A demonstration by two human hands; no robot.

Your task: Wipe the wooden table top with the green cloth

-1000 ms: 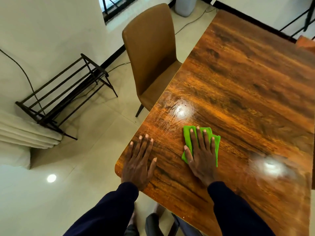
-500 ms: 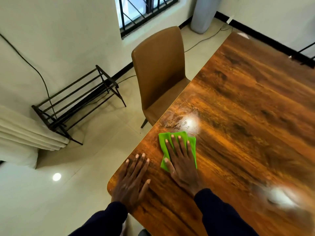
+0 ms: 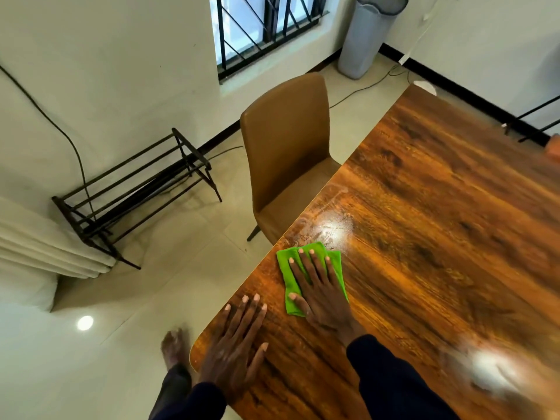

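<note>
A folded green cloth (image 3: 291, 294) lies on the glossy wooden table top (image 3: 439, 237), close to the table's left edge. My right hand (image 3: 322, 291) presses flat on the cloth with straight, spread fingers. My left hand (image 3: 233, 350) rests flat on the bare wood near the table's near-left corner, fingers straight, a little left of and below the cloth. A damp, shiny smear shows on the wood just beyond the cloth.
A tan chair (image 3: 288, 153) is tucked against the table's left edge just beyond the cloth. A black metal rack (image 3: 136, 189) stands by the left wall. A grey bin (image 3: 368, 34) sits in the far corner. My foot (image 3: 174, 347) is on the tiled floor.
My right hand has slid the cloth left and away, from nearer the table's middle toward its left edge. My left hand stays flat by the corner. The view has tilted upward.
</note>
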